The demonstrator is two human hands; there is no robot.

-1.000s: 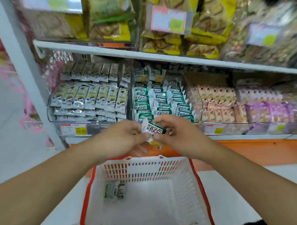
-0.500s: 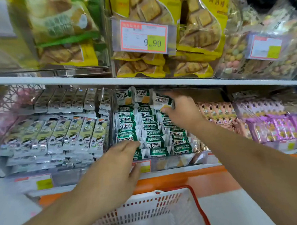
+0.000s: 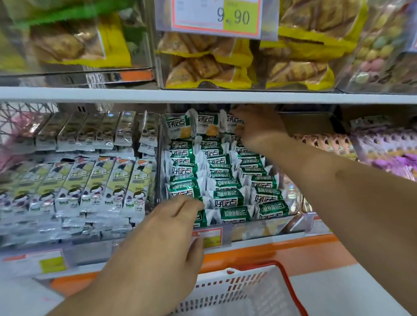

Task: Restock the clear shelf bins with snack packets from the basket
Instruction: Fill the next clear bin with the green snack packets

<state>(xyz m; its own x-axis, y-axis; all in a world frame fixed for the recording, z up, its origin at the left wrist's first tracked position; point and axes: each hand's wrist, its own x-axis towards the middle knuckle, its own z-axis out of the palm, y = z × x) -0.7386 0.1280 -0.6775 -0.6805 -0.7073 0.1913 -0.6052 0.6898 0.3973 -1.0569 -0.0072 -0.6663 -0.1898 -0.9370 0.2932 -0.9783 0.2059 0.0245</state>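
Head view. The right hand (image 3: 258, 129) reaches to the back row of the clear bin (image 3: 265, 229) of green-and-white snack packets, just under the upper shelf board (image 3: 128, 95). Its fingers (image 3: 237, 130) are curled on a green packet (image 3: 233, 122) at the right end of that upright back row; the packet appears pinched while being seated, though blur hides the exact contact. The left hand (image 3: 167, 233) hovers at the bin's front left corner, fingers relaxed and holding nothing, its fingertips touching or just above the front packets (image 3: 185, 194); which of the two cannot be told. The basket (image 3: 244, 292) sits below the shelf edge, its contents out of sight.

Judged step: placing one packet at the rear. To do it well, the packet should stand upright, label forward, flush with its two neighbours, and be let go only once it leans on the row. The left hand can steady the front rows, which look loosely piled and could slide. Neighbouring bins of grey-and-yellow packets (image 3: 91, 186) should stay unmixed.
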